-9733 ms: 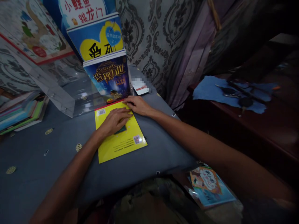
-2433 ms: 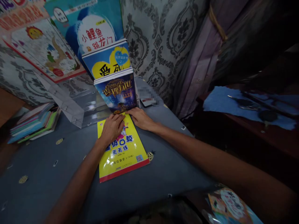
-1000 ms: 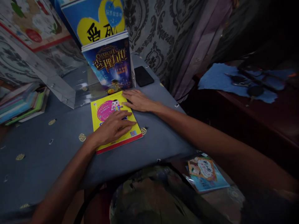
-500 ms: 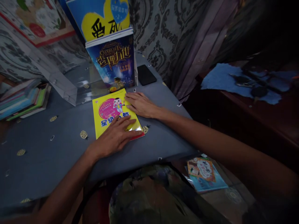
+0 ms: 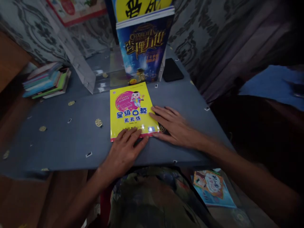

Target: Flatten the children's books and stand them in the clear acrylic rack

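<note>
A yellow workbook (image 5: 131, 118) with a pink circle and a cartoon figure lies face up on the grey tablecloth (image 5: 78, 139). Across its lower edge rests my left hand (image 5: 125, 144), fingers apart and lying flat on the cover. My right hand (image 5: 171, 125) is at the book's lower right side, its spread fingertips touching the right edge. Neither hand grips anything. Just behind the workbook stands a dark blue book (image 5: 144, 50) at the front of an upright row.
A clear stand (image 5: 86, 74) is behind the table's middle, with a black phone (image 5: 173, 69) to its right. Stacked books (image 5: 48, 80) sit at the left. Below the table's right front edge lies a blue and orange book (image 5: 213, 190). Blue cloth (image 5: 270, 85) is at far right.
My left hand has slid down the cover to its lower edge, uncovering the title. The right hand has moved from the upper right side to the lower right. The view has shifted left.
</note>
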`<state>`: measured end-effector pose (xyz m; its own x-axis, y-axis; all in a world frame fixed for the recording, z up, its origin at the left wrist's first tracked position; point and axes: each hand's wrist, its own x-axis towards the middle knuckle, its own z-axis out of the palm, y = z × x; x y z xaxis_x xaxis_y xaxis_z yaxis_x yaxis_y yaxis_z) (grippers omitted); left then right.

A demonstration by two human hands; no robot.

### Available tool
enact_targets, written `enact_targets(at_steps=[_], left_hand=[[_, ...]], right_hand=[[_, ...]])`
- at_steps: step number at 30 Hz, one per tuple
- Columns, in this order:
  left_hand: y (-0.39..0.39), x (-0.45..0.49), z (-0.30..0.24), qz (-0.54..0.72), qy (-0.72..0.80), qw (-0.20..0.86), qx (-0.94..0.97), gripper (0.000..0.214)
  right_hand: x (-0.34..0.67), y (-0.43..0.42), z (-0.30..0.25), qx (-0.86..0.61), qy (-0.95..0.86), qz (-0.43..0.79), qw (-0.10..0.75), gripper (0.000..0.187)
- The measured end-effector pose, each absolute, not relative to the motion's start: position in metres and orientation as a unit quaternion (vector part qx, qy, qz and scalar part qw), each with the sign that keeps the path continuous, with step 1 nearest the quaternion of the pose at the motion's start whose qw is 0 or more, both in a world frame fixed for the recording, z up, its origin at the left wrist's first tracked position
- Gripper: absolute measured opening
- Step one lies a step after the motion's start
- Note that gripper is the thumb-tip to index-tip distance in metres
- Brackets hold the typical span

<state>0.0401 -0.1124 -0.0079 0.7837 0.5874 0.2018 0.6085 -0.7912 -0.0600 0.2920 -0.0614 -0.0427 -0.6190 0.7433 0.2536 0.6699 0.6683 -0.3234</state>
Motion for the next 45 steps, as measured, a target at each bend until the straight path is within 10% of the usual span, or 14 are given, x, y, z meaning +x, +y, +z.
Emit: enact_targets(at_steps=[28, 38, 45], left_hand=[[-0.097, -0.040, 0.011, -0.078, -0.570, 0.065, -0.815, 0.032], [-0.045, 0.035, 0.029, -0.029, -0.470, -0.001, -0.882, 0.027], [-0.029, 0.071, 0.031, 0.059, -0.501, 0.055, -0.861, 0.017]], right_hand=[[0.210, -0.140, -0.012, -0.343, -0.919, 0.101, 0.168, 0.063], [0.193, -0.101, -0.001, -0.210, -0.944, 0.166, 0.195, 0.013], [0.237, 0.006, -0.008, -0.418, -0.700, 0.338, 0.470, 0.024]])
